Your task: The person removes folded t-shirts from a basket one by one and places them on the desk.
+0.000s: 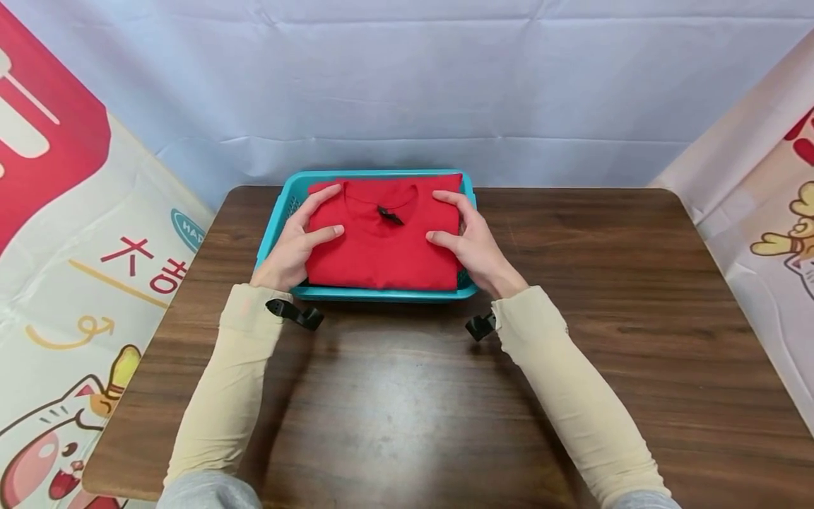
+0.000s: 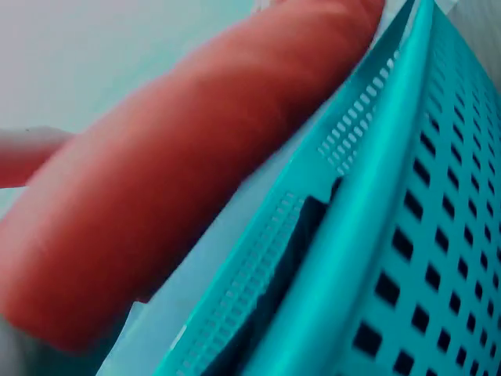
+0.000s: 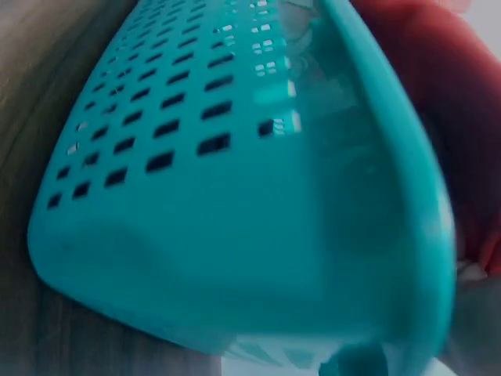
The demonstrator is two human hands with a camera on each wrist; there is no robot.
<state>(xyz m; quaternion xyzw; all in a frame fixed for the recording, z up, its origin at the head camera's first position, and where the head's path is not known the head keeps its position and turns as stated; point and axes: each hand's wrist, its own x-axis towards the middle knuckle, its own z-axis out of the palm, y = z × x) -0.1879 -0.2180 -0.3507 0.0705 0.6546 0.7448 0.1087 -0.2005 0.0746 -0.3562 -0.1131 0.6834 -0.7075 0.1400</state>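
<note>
A folded red T-shirt lies over a teal plastic basket, its neckline and black collar label facing up. My left hand holds the shirt's left side, thumb on top and fingers spread along the edge. On the opposite side my right hand grips it the same way. From the left wrist, the folded shirt shows above the basket's rim. The right wrist view has the basket's perforated wall in front, with red cloth beyond the rim.
Inside the basket, something dark shows below the rim in the left wrist view. The basket stands at the back edge of a brown wooden table, close to a pale curtain. Printed cloths hang at left and right.
</note>
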